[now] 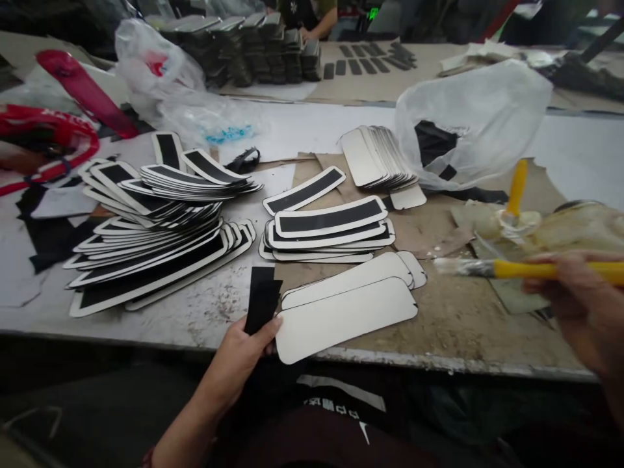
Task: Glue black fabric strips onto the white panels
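My left hand (244, 351) is closed at the near table edge, with its thumb on the left end of a long white rounded panel (346, 318). Black strips (262, 299) stick up between that thumb and the fingers. More white panels (348, 276) lie just behind, partly covered. My right hand (580, 292), closed around the yellow handle of a brush (517, 268), is at the right; the pale bristles point left, near the ends of the panels. Behind them rests a small pile of white panels with black centres (331, 218).
At the left, a big heap of black-centred panels (151, 253) spreads out. A fanned stack of white panels (373, 156) stands beside a clear plastic bag (487, 123). A second yellow-handled tool (517, 188) stands at a glue-stained bag. Across the table a person (322, 23) sits by dark stacks (253, 52).
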Available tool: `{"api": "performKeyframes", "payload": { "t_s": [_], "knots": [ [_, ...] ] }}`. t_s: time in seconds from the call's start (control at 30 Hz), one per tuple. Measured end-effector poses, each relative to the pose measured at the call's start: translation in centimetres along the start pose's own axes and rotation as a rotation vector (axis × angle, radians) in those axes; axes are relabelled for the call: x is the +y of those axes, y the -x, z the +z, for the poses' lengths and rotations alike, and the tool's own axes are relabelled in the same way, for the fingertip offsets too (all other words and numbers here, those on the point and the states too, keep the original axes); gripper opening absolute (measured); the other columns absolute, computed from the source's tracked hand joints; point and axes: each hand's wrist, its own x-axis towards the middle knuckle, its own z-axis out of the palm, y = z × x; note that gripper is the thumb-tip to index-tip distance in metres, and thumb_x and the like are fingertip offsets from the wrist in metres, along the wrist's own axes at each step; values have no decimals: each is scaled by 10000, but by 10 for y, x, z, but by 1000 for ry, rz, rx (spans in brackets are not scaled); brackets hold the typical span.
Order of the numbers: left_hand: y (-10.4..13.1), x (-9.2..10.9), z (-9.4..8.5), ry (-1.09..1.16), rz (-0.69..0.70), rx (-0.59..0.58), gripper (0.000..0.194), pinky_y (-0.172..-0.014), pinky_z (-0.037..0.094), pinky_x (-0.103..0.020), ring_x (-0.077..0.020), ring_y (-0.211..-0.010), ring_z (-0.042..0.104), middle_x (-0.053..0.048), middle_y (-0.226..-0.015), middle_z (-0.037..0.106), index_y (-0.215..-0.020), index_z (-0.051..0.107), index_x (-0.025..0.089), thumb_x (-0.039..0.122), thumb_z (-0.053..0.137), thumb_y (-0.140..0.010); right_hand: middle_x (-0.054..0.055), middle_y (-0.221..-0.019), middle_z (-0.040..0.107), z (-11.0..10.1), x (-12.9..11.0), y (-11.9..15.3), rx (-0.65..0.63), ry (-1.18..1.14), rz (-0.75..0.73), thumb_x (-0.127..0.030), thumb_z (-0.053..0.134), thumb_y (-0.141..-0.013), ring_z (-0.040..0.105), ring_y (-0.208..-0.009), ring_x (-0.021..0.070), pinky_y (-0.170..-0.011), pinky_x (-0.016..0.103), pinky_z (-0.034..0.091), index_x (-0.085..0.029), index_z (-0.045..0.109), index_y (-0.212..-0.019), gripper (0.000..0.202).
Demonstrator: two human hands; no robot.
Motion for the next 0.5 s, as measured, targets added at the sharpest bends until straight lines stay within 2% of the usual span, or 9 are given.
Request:
{"api": "performKeyframes", "payload": {
  "t_s": [0.03,0.07,0.13,0.2,0.27,0.37,0.5],
  "knots": [
    [0,-1,1,4,11,-6,345,-438,336,-195,-82,-457,420,53,-486,484,-641,537,155,442,727,-626,63,-823,635,16,-7,26,-46,-108,93,-386,615,-771,568,-601,143,-594,328,463,-277,633,-830,126],
    [0,-2,2,5,19,-17,340,-441,334,-195,-82,-462,420,52,-490,486,-642,532,156,442,716,-639,59,-840,630,34,-14,51,-172,-186,162,-384,634,-756,571,-609,153,-604,335,480,-270,630,-820,131],
    [0,-5,2,1,35,-47,334,-445,334,-197,-86,-469,423,51,-494,479,-638,521,162,446,695,-665,42,-890,625,71,-28,92,-353,-288,191,-380,612,-782,577,-634,149,-622,320,501,-261,620,-849,136],
    [-1,-9,0,-8,55,-69,329,-454,339,-202,-90,-478,427,49,-500,475,-634,512,168,449,675,-687,33,-892,621,101,-38,118,-482,-374,204,-348,576,-821,574,-642,137,-629,299,512,-241,605,-868,120],
    [-2,-14,-3,-14,80,-91,334,-462,345,-207,-95,-483,431,44,-506,477,-621,499,173,457,653,-707,35,-882,624,122,-43,133,-563,-410,203,-334,555,-840,574,-643,133,-627,286,517,-219,597,-875,127],
    [-5,-18,-6,-15,115,-101,339,-474,350,-208,-96,-492,433,40,-515,480,-617,496,174,465,632,-723,35,-842,627,135,-48,141,-610,-368,188,-343,540,-849,579,-624,130,-610,275,522,-202,593,-863,151],
    [-7,-20,-7,-21,125,-88,346,-471,346,-204,-98,-489,437,40,-507,481,-612,501,173,475,639,-710,48,-867,631,131,-50,142,-546,-239,128,-331,550,-845,586,-624,132,-593,272,529,-205,592,-864,134]
  ]
}}
